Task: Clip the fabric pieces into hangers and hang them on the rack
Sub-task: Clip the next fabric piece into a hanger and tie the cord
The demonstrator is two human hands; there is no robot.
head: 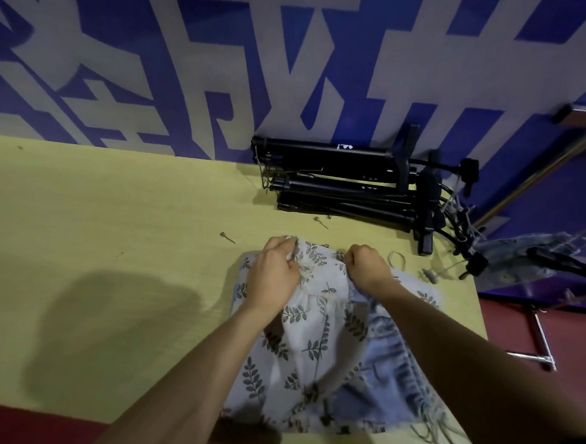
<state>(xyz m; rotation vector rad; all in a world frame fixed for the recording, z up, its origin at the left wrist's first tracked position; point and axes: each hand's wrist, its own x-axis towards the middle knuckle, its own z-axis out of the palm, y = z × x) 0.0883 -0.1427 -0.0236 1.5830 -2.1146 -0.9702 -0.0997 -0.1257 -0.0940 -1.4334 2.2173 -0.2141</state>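
Both hands, left hand [276, 274] and right hand [366, 265], pinch the leaf-print fabric [312, 340] near the desk's [95, 216] far edge; keep that top hem taut and level so a hanger's clips bite evenly.

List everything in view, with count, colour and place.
leaf-print fabric: one, white with grey-green leaves, on the table's right half
denim piece: one, pale blue, partly under the print
black hangers: a stack, by the wall
metal pins: two, loose, behind the fabric
table: one, yellow
rack: one, metal, far right, denim hanging on it
left hand: grips the print's top edge
right hand: grips the same edge
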